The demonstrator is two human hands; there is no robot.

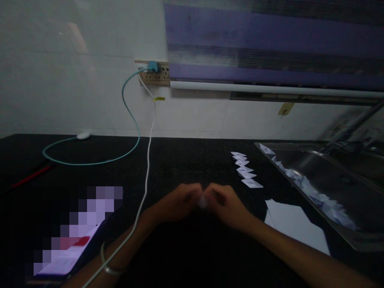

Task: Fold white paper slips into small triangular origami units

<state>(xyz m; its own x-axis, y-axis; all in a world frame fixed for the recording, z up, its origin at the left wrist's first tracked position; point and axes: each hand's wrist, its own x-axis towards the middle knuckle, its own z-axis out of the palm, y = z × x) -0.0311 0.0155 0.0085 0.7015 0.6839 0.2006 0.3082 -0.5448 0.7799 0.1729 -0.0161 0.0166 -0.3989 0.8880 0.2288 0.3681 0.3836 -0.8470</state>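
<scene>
My left hand and my right hand meet in front of me above the dark counter, fingertips pinched together. Between them is a small, blurred piece of white paper, mostly covered by the fingers. Its exact shape cannot be made out. Beyond my right hand, several folded white paper boats lie in a slanting row. A few loose sheets of white paper rest beside my right forearm.
More folded paper pieces line the near rim of a metal sink at right. A lit phone or tablet lies at left. A white cable crosses over my left forearm; a teal cable loops behind, below a socket.
</scene>
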